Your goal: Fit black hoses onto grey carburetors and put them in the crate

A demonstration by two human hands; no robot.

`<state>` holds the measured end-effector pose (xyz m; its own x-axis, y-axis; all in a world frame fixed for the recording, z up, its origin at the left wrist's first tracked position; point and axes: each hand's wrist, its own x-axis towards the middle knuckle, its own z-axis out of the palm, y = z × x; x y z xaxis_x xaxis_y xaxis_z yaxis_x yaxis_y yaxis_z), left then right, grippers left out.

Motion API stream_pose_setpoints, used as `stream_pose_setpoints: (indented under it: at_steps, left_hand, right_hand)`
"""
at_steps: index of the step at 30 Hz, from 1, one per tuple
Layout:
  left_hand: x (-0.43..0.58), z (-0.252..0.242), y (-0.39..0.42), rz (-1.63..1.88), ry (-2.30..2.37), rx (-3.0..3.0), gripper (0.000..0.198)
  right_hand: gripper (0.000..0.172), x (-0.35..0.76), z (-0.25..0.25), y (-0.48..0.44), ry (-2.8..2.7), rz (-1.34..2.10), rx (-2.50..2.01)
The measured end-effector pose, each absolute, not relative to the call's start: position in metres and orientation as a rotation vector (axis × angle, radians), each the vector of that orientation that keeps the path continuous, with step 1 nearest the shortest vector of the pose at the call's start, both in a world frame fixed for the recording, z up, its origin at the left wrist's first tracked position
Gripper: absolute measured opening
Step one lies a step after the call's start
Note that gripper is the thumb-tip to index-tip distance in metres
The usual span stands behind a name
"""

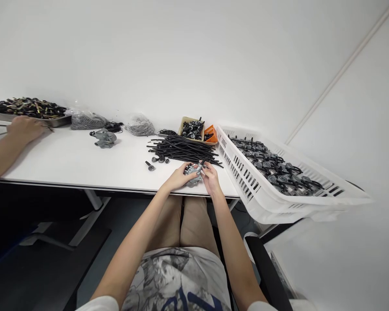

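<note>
My left hand (178,177) and my right hand (210,178) meet at the front edge of the white table (74,164). Together they grip a small grey metal part (193,173) between their curled fingers. Just beyond my hands lies a pile of black rubber tubes (181,149). A few small black and grey fittings (157,162) rest on the table to the left of my left hand.
A white slotted crate (262,194) of grey assembled parts stands at the right. A tan box (191,128) and an orange bin (210,134) sit behind the tubes. Another grey part (103,138), plastic bags (84,120) and a metal tray (26,110) lie left, where another person's hand (24,128) rests.
</note>
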<state>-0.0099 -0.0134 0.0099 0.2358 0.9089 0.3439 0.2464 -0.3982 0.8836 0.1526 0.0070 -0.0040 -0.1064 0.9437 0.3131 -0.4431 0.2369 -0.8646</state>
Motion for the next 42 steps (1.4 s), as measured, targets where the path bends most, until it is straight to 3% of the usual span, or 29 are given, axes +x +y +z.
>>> stream_pose_setpoints:
  at_steps: [25,34,42]
  left_hand:
    - [-0.0097,0.0077,-0.0112,1.208,1.053,1.797,0.059]
    - [-0.0107,0.0073,-0.0114,1.194,1.078,1.803,0.058]
    - [-0.0109,0.0065,-0.0112,1.193,1.071,1.813,0.057]
  right_hand:
    - [0.029,0.152,-0.0049,0.0078,-1.129,1.29,-0.633]
    - [0.038,0.1488,-0.0029,0.007,-1.099,1.294,-0.672]
    - [0.019,0.1548,-0.0022,0.0046,-1.114,1.321,-0.636]
